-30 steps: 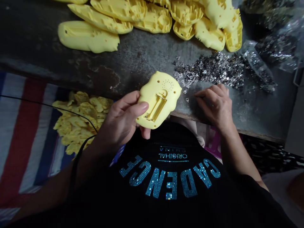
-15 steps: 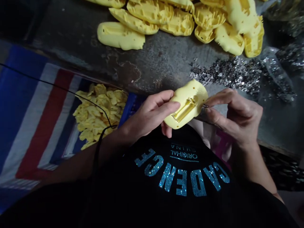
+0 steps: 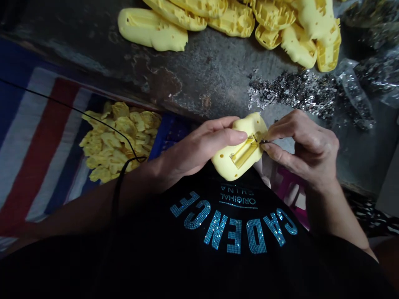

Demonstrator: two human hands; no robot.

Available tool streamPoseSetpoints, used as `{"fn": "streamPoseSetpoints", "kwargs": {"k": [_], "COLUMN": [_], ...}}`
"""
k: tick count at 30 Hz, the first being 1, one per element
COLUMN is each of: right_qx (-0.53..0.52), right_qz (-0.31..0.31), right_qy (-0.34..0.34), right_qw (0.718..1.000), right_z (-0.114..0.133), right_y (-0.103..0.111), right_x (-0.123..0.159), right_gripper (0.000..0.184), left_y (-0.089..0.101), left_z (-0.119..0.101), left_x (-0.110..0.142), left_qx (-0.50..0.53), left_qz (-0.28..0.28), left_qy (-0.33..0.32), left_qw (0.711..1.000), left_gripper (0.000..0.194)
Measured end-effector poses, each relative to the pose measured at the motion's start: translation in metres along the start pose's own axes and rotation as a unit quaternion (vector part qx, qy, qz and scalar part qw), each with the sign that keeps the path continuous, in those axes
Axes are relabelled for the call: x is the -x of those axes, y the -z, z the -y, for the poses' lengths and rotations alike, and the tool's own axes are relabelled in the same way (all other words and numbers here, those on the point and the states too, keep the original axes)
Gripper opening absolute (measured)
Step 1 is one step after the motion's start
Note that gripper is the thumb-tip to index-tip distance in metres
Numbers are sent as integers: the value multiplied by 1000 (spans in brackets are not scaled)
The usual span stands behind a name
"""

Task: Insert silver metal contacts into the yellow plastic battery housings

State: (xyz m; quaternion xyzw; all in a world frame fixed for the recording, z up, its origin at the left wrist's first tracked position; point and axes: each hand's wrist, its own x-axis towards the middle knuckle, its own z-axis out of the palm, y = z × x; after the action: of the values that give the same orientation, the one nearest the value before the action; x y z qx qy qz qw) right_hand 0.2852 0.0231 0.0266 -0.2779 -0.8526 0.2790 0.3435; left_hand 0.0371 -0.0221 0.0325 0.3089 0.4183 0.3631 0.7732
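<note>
My left hand (image 3: 199, 147) grips a yellow plastic toy shell (image 3: 229, 164), its inner side facing up. The shell has a moulded battery compartment (image 3: 245, 151). My right hand (image 3: 301, 143) pinches a small metal contact (image 3: 264, 141) between thumb and forefinger, holding it at the end of that compartment. Fingers partly hide the shell's far end. Beside my right hand lies a loose heap of silvery metal contacts (image 3: 289, 93).
More yellow shells (image 3: 152, 30) lie along the far side of the grey worktop (image 3: 205, 79). A clear plastic bag (image 3: 350, 87) sits at the right. Lower left, yellow pieces (image 3: 118, 141) lie on a striped cloth (image 3: 40, 145), crossed by a black cord (image 3: 126, 164).
My right hand has brought the small metal contact from the shell's edge onto the end of the battery compartment. The shell has turned slightly, and the view has shifted a little.
</note>
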Motion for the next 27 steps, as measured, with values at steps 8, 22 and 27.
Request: {"fn": "streamPoseSetpoints", "kwargs": {"k": [8,22,27], "right_qx": [55,201,184], "right_qz": [2,55,61], "right_qy": [10,72,32], "right_qw": [998,975,980], "right_z": [8,24,30], "right_y": [2,4,3], "right_x": [9,-2,4], "right_gripper": [17,17,30], "left_y": [-9,-13,-12], "left_z": [6,8,7], "left_x": [2,-2,-3], "left_qx": [72,30,36], "left_qz": [-4,-4,-8], "left_qy": [56,12,7], "left_qw": [996,999,999], "left_gripper": [18,21,21]}}
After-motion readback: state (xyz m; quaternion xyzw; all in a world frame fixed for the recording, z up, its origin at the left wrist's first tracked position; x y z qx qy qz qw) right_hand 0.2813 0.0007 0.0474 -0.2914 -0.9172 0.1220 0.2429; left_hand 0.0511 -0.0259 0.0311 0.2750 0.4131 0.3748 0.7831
